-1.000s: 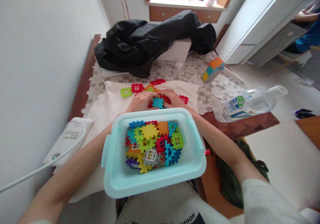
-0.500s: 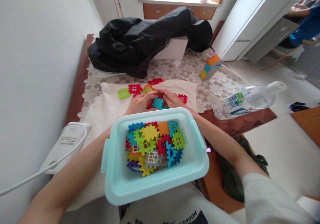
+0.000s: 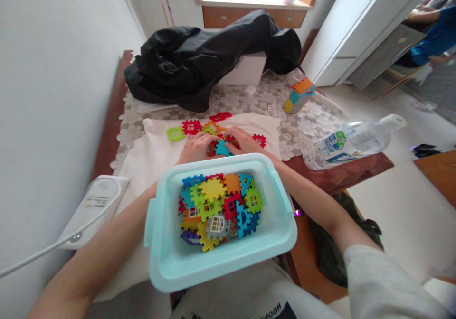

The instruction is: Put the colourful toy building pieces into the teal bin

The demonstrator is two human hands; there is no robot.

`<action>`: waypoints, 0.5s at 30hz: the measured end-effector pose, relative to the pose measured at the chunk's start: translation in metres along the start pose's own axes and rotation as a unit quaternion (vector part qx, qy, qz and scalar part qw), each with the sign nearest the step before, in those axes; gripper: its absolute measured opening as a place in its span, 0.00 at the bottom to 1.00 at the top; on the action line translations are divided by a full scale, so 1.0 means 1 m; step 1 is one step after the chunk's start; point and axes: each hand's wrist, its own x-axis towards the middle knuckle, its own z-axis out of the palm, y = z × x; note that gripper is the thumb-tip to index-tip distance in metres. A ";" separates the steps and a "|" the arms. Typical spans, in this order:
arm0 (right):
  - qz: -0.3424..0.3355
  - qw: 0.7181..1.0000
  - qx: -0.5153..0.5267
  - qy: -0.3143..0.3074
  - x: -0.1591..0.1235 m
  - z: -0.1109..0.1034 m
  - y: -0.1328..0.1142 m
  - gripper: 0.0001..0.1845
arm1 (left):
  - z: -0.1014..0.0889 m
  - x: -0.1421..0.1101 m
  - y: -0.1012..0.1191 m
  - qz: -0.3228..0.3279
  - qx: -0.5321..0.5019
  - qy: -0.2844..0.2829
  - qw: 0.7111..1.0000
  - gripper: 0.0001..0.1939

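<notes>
Beyond the tub, my left hand (image 3: 197, 147) and my right hand (image 3: 244, 141) close in from both sides on joined interlocking building tiles (image 3: 223, 147), turquoise and red. The fingers of both hands are curled against the tiles, and the tub's rim hides part of the lower side. Just behind lie a red window tile (image 3: 191, 127), a lime green tile (image 3: 175, 134), orange and green tiles (image 3: 211, 128) and another red tile (image 3: 221, 116). One more red tile (image 3: 260, 140) is right of my right hand.
A light teal tub (image 3: 164, 262) in front of me holds many coloured tiles. An assembled tile block (image 3: 299, 96) stands at the back right. A clear plastic bottle (image 3: 356, 141) lies near the right edge. Black cloth (image 3: 199, 62) covers the back; a white power strip (image 3: 94, 205) is left.
My left fingers have drawn back from the top, and the hands sit slightly farther apart around the tiles. The turquoise tile has shifted a little left and tilted.
</notes>
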 end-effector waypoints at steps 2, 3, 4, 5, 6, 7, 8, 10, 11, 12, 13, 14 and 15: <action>-0.018 1.000 0.016 -0.018 -0.002 -0.002 -0.005 0.16 | 0.002 -0.001 -0.002 0.004 -0.011 0.012 1.000 0.27; -0.024 0.999 0.023 -0.028 -0.003 -0.004 -0.008 0.17 | 0.003 -0.001 -0.004 0.006 -0.018 0.019 1.000 0.27; -0.027 0.999 0.030 -0.036 -0.005 -0.006 -0.010 0.18 | 0.003 -0.001 -0.005 0.008 -0.026 0.023 0.999 0.27; -0.029 0.998 0.038 -0.040 -0.006 -0.007 -0.011 0.19 | 0.003 -0.001 -0.006 0.010 -0.032 0.026 0.999 0.26; -0.030 0.997 0.049 -0.045 -0.007 -0.009 -0.011 0.19 | 0.004 -0.001 -0.008 0.013 -0.038 0.027 0.999 0.25; -0.029 0.996 0.063 -0.052 -0.007 -0.010 -0.009 0.20 | 0.004 0.000 -0.009 0.016 -0.041 0.027 0.999 0.24; -0.026 0.995 0.079 -0.056 -0.007 -0.011 -0.007 0.21 | 0.004 0.000 -0.010 0.018 -0.042 0.027 0.999 0.24; -0.004 0.993 0.106 -0.059 -0.005 -0.011 0.002 0.23 | 0.005 0.001 -0.011 0.023 -0.042 0.028 0.998 0.23; 0.016 0.992 0.117 -0.053 -0.003 -0.011 0.007 0.23 | 0.005 0.002 -0.011 0.028 -0.043 0.028 0.998 0.23; 0.041 0.990 0.129 -0.037 -0.001 -0.010 0.014 0.24 | 0.005 0.002 -0.011 0.036 -0.048 0.026 0.998 0.22; 0.069 0.987 0.144 -0.016 0.002 -0.009 0.020 0.23 | 0.005 0.003 -0.011 0.047 -0.054 0.022 0.997 0.22; 0.100 0.981 0.167 0.011 0.006 -0.008 0.027 0.23 | 0.005 0.003 -0.011 0.061 -0.060 0.016 0.996 0.21; 0.132 0.970 0.200 0.042 0.009 -0.008 0.033 0.23 | 0.004 0.003 -0.011 0.074 -0.065 0.012 0.995 0.20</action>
